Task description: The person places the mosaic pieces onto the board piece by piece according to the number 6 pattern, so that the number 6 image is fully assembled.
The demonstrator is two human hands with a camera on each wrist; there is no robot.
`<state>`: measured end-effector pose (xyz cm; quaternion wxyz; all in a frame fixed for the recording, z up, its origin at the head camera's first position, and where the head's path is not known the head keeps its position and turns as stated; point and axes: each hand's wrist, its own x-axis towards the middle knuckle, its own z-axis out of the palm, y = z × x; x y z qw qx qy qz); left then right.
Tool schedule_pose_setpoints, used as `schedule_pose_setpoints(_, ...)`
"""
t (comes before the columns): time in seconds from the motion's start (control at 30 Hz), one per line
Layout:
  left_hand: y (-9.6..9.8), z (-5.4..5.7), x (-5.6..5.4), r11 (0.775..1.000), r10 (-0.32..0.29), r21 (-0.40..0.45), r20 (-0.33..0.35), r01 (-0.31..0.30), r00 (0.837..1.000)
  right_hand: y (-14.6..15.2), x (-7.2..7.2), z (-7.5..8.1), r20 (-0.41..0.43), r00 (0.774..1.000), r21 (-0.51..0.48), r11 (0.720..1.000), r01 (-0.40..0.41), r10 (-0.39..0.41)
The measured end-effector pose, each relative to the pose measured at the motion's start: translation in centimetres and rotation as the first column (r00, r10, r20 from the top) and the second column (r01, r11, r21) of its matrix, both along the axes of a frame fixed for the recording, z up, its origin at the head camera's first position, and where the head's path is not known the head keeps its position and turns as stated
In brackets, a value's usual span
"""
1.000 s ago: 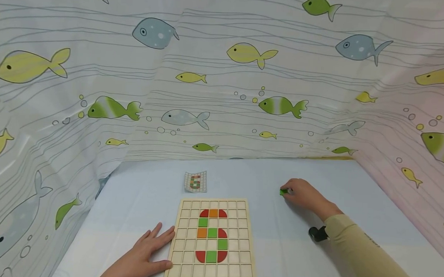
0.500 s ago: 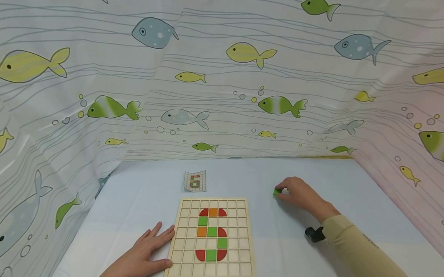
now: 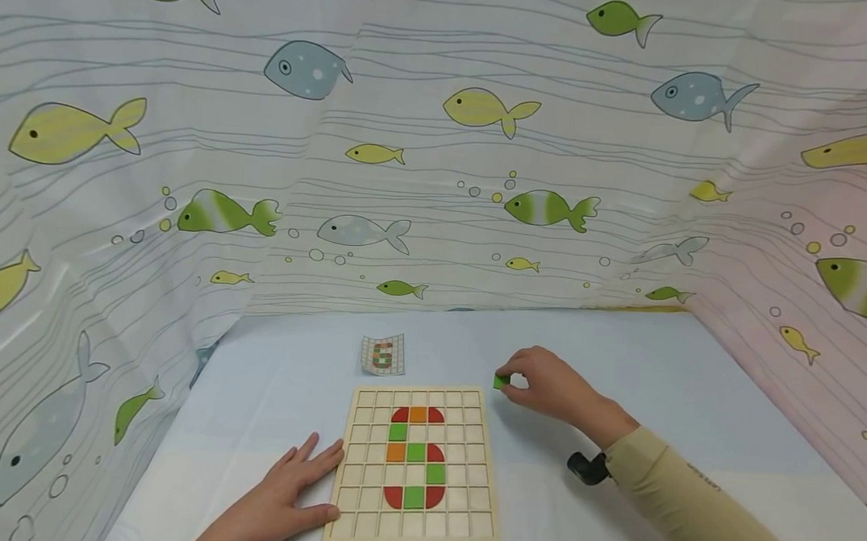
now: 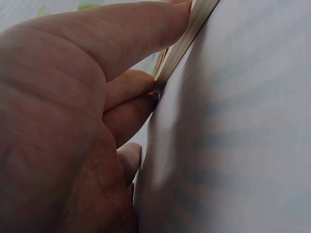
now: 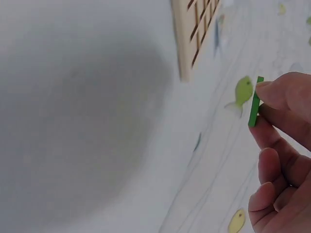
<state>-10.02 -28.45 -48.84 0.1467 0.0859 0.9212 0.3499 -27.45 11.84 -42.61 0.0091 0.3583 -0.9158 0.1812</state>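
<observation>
A wooden grid board (image 3: 364, 526) lies on the table, with red rounded tiles, green square tiles and orange square tiles set in its middle columns. My left hand (image 3: 286, 490) rests at the board's left edge, fingers spread and fairly straight; in the left wrist view the thumb and fingertips touch the board's side. Just beyond the board's upper right corner, my right hand (image 3: 548, 387) pinches a green square tile (image 3: 501, 382) between thumb and fingers. The right wrist view shows this tile edge-on, held clear of the table surface.
Behind the board lies a small printed pattern card (image 3: 382, 355), slightly curled. A pale tablecloth (image 3: 283, 377) covers the table. Fish-patterned sheets (image 3: 438, 174) hang at the back and both sides. A black wrist device (image 3: 586, 468) is below the right forearm.
My right hand has moved left with the green tile, from the right of the table to near the board's upper right corner. My left hand and the tiles on the board stay as before.
</observation>
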Motion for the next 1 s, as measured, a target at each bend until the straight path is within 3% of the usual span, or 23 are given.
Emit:
schedule_pose_setpoints(0.3, -0.1, 0.0, 0.1, 1.0, -0.019, 0.017, -0.015, 0.019, 1.0, -3.4, 2.6, 0.9, -0.049, 0.997, 0.0, 0.998, -0.058, 0.058)
schedule_pose_setpoints(1.0, -0.2, -0.1, 0.1, 0.999, -0.045, 0.007, -0.066, 0.046, 0.997, -9.3, 6.5, -0.5, 0.007, 0.982, 0.02, 0.982, -0.187, 0.187)
